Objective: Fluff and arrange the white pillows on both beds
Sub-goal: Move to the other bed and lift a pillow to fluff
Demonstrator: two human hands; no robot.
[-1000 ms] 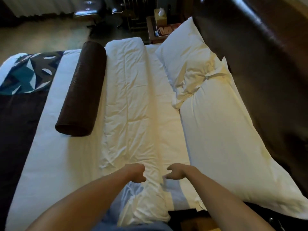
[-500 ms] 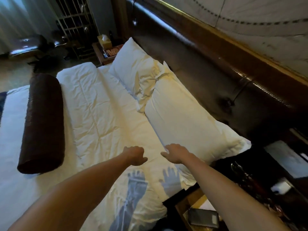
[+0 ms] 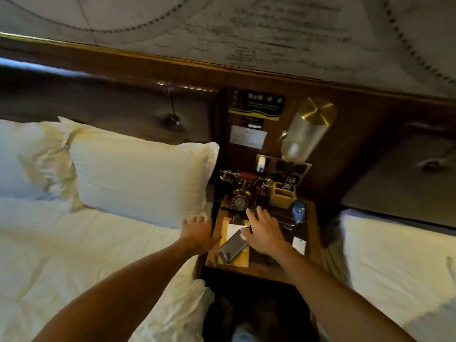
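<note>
Two white pillows lie at the head of the left bed [image 3: 61, 255]: a plump near pillow [image 3: 138, 178] and a creased far pillow [image 3: 27, 159] overlapping at its left. My left hand [image 3: 196, 234] hovers at the near pillow's lower right corner, fingers loosely curled, holding nothing. My right hand [image 3: 262, 230] is spread flat above the nightstand [image 3: 261, 266], empty. The right bed [image 3: 399, 262] shows only white sheet at the frame's right; no pillow on it is visible.
The nightstand between the beds carries an antique rotary telephone [image 3: 240, 193], a dark phone [image 3: 233, 248] on paper, a wooden holder [image 3: 283, 193] and a white card [image 3: 299, 245]. A brass wall lamp [image 3: 306, 129] hangs above. A dark padded headboard [image 3: 111, 104] runs behind the pillows.
The view has swung right from the left bed to the nightstand and the right bed's edge. Both hands left the duvet; the right one now hovers over the nightstand.
</note>
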